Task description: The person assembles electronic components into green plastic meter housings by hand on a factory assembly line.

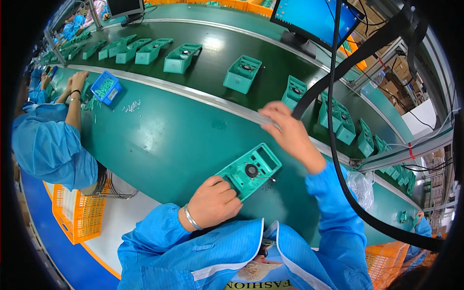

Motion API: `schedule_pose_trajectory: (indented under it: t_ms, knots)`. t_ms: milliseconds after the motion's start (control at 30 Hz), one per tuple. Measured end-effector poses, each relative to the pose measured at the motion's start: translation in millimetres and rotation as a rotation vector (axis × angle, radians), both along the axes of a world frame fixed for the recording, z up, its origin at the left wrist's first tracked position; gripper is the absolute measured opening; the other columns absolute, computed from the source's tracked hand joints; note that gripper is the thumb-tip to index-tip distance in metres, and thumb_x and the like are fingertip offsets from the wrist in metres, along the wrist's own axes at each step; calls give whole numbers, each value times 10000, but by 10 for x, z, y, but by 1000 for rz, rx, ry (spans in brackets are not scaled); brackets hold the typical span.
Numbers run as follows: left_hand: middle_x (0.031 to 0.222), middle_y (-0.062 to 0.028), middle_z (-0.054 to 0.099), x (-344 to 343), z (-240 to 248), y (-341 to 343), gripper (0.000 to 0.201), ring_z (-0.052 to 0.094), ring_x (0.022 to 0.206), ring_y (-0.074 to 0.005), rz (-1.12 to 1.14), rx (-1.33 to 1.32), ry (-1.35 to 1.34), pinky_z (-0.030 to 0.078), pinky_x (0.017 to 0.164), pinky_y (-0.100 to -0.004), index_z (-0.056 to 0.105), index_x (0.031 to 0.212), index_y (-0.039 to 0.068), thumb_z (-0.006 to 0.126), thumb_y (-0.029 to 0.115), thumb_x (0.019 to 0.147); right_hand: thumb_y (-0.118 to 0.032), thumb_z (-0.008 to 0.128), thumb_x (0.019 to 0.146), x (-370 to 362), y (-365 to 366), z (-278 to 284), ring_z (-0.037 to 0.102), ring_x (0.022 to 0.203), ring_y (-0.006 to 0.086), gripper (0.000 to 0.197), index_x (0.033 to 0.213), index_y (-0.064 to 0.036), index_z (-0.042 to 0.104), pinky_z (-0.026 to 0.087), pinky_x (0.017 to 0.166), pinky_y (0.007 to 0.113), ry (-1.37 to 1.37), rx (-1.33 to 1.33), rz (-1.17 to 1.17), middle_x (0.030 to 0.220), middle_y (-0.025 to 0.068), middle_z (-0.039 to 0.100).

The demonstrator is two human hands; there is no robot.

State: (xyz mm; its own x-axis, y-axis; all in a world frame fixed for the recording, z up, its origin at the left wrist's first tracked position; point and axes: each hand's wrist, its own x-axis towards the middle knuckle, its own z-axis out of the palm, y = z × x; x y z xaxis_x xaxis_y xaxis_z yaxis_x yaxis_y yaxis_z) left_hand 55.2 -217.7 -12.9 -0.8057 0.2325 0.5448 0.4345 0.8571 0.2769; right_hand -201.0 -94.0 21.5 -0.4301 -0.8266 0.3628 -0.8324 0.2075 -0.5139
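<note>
On the green bench lies a teal plastic housing (241,184), an open shell with a round black part like a small speaker or fan (251,170) and a short wire at its side. My left hand (215,203) grips the housing's near left end, fingers closed over its edge. Raised at the conveyor's metal rail, my right hand (288,133) has curled fingers smeared by motion; whether they hold anything cannot be made out. A black strap (333,72) hangs down close beside it. Small dark bits (271,186) lie at the housing's right side.
Beyond the rail, a conveyor belt (208,92) carries several similar teal housings (243,73). A blue bin (106,88) of green parts and scattered white bits (131,106) sit left, near a co-worker in blue (53,140). A black cable (338,164) and clear plastic bag (361,188) are right.
</note>
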Motion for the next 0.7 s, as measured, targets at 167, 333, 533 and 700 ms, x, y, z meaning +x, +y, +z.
schedule_pose_trajectory:
  t_ms: [167, 333, 533, 700]
  knots:
    - [701, -27, 538, 43, 118, -451, 236, 566, 713, -244, 151, -84, 11, 478, 769, -422, 570, 721, 123, 805, 150, 707, -186, 754, 895, -443, -967, -359, 637, 1146, 353, 471, 1331, -64, 627, 531, 942, 438, 190, -12, -216, 1349, 100, 582]
    - [736, -71, 553, -308, 116, -1048, 224, 559, 754, -294, 366, -148, 102, 455, 763, -443, 567, 750, 97, 781, 159, 776, -152, 778, 849, -574, -1085, -442, 640, 1111, 354, 464, 1283, -69, 633, 536, 899, 461, 138, 40, -207, 1235, 116, 610]
    - [779, -78, 608, -1316, -99, -1674, 191, 584, 812, -315, 474, -215, 158, 447, 773, -459, 600, 776, 96, 717, 198, 888, -67, 803, 788, 13, -144, -248, 635, 1029, 361, 471, 1228, -72, 636, 527, 855, 452, 76, -100, 1, 1082, 136, 623]
    - [774, -63, 642, -2087, -141, -1397, 202, 614, 831, -294, 365, -237, 189, 463, 795, -453, 620, 782, 103, 700, 239, 907, -48, 830, 736, 859, 668, -101, 634, 933, 348, 527, 1226, -40, 636, 534, 789, 441, 95, 18, 68, 1020, 135, 620]
